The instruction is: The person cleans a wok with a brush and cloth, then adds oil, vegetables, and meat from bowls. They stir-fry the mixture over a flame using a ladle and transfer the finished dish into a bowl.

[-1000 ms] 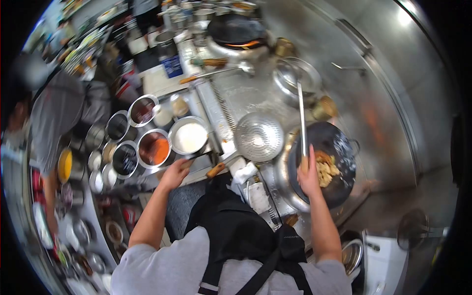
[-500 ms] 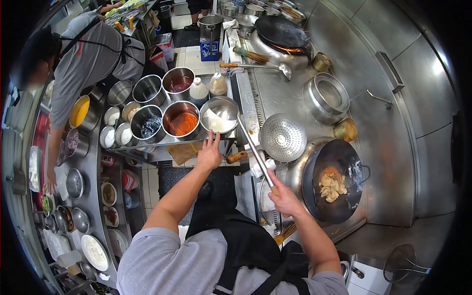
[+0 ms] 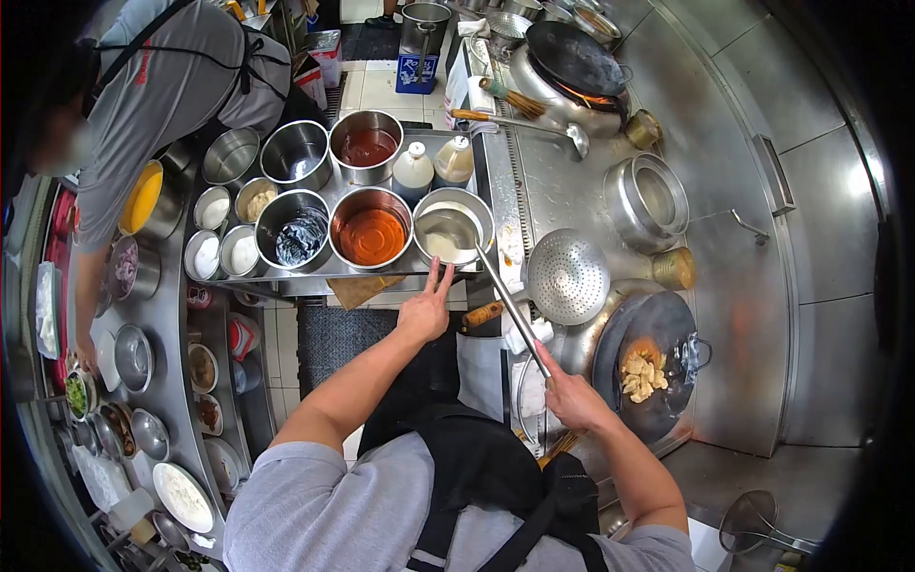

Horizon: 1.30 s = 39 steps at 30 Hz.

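Steel ladle [image 3: 448, 232], gripped by the right hand [image 3: 572, 396], is dipped in the pot [image 3: 488, 214]; the left hand [image 3: 426, 310] is spread open beside the pot. A level lift is needed.

Pots [image 3: 371, 236] crowd left of the ladle [image 3: 448, 232]; strainer [image 3: 569, 276] perhaps blocks right.

Nothing legible. Blue panel [image 3: 416, 72] with white marks, well above the ladle [image 3: 503, 297] in frame: too small to read. Red print [image 3: 143, 59] on a co-worker's grey shirt [image 3: 176, 105], far upper-left of the ladle: blurred, unreadable.
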Tool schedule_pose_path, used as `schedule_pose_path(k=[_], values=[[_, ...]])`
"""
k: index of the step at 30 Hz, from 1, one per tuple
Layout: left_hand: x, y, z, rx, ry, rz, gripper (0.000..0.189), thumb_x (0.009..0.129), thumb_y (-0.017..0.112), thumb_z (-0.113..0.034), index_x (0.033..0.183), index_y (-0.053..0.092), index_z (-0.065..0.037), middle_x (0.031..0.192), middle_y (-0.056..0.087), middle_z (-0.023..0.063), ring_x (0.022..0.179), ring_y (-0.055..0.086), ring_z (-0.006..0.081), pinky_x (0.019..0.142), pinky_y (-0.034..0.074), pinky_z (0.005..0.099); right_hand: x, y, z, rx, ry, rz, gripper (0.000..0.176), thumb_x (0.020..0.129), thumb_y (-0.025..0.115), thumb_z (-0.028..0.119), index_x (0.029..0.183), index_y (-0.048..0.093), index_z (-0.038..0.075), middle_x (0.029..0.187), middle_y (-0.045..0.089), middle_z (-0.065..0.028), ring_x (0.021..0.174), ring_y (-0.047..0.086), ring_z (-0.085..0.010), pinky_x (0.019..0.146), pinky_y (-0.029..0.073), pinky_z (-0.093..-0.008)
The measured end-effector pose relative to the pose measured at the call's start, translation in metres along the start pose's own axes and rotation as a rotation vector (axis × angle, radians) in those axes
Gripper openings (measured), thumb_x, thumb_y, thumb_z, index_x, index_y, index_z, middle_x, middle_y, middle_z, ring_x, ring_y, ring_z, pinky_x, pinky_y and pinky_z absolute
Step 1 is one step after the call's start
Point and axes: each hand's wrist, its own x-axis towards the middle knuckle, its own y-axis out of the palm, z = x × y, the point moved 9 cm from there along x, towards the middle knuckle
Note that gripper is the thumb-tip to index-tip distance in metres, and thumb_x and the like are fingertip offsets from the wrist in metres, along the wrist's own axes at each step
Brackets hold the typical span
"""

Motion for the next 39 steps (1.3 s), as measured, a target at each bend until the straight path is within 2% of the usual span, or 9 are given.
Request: schedule_pose_path(k=[5,7,11,13,16,20,29,34,39], values=[[0.002,-0.001,0.002,0.004,0.000,0.063,0.095,0.080,0.061,-0.013,0.157,0.006,-0.020,0.163,-0.002,0.0162,0.093,0.068,0.0390,0.077,0.056,0.0481,-0.006,-0.011,-0.007,0.130,0.041,0.062,0.091,0.086,0.050,0.006,0.155,-0.003,0.030,0.075,0.062,-0.0298,0.077,0.062,-0.0497,0.080,0.046,-0.0525],[0.003,0.001,0.003,-0.015,0.016,0.044,0.099,0.077,0.063,-0.014,0.157,0.005,-0.021,0.162,0.002,0.0188,0.090,0.067,0.0443,0.076,0.054,0.0511,-0.005,-0.017,-0.006,0.207,0.016,0.068,0.089,0.087,0.049,0.002,0.157,0.003,0.032,0.065,0.056,-0.0173,0.054,0.059,-0.0242,0.057,0.050,-0.0382],[0.003,-0.003,-0.002,0.015,0.027,0.044,0.099,0.077,0.063,-0.014,0.157,0.006,-0.020,0.162,0.001,0.0194,0.089,0.067,0.0450,0.077,0.054,0.0512,-0.010,-0.018,-0.013,0.351,0.116,0.162,0.087,0.088,0.050,0.003,0.157,0.004,0.032,0.071,0.057,-0.0164,0.052,0.058,-0.0257,0.055,0.050,-0.0386],[0.002,-0.007,-0.004,-0.007,0.018,0.059,0.094,0.078,0.063,-0.014,0.156,0.011,-0.017,0.161,0.008,0.0206,0.099,0.065,0.0450,0.084,0.054,0.0490,-0.004,0.000,-0.020,1.144,0.015,0.292,0.087,0.090,0.054,0.004,0.157,0.007,0.033,0.070,0.051,-0.0058,0.045,0.049,-0.0124,0.042,0.043,-0.0279],[0.010,-0.004,0.009,-0.178,0.299,-0.248,0.086,0.082,0.062,-0.012,0.155,0.018,-0.012,0.159,0.019,0.0219,0.112,0.060,0.0428,0.090,0.052,0.0453,-0.022,0.024,-0.025,1.577,-0.097,0.281,0.088,0.090,0.059,0.006,0.157,0.008,0.034,0.072,0.050,-0.0035,0.043,0.044,-0.0094,0.039,0.039,-0.0234],[-0.023,-0.016,0.005,-0.566,0.151,0.014,0.071,0.086,0.060,-0.002,0.151,0.031,-0.007,0.146,0.047,0.0180,0.110,0.064,0.0222,0.088,0.052,0.0329,-0.091,0.057,-0.062,1.799,-0.248,0.095,0.094,0.088,0.067,0.010,0.157,0.007,0.032,0.072,0.048,-0.0080,0.042,0.041,-0.0098,0.039,0.035,-0.0232],[-0.030,0.079,-0.116,-0.576,0.464,0.274,0.054,0.087,0.061,0.000,0.139,0.044,-0.004,0.124,0.058,0.0146,0.109,0.058,0.0229,0.081,0.054,0.0353,-0.243,0.111,-0.148,1.189,0.408,-0.606,0.091,0.087,0.055,0.002,0.157,0.005,0.033,0.062,0.046,-0.0002,0.046,0.047,-0.0093,0.041,0.041,-0.0265],[0.019,0.143,-0.186,-0.116,0.688,0.101,0.071,0.081,0.066,-0.012,0.144,0.034,0.000,0.130,0.052,0.0262,0.117,0.053,0.0415,0.102,0.042,0.0463,-0.210,0.154,-0.258,0.676,0.851,-0.731,0.087,0.087,0.051,0.006,0.156,0.006,0.033,0.089,0.067,-0.0222,0.074,0.067,-0.0357,0.071,0.054,-0.0460],[0.072,0.202,-0.175,-0.012,0.505,0.232,0.079,0.075,0.074,-0.016,0.142,0.034,-0.001,0.126,0.055,0.0291,0.117,0.053,0.0449,0.102,0.042,0.0481,-0.239,0.149,-0.245,0.432,0.963,-0.658,0.087,0.085,0.050,0.005,0.156,0.009,0.033,0.102,0.066,-0.0297,0.077,0.067,-0.0405,0.078,0.053,-0.0484]])
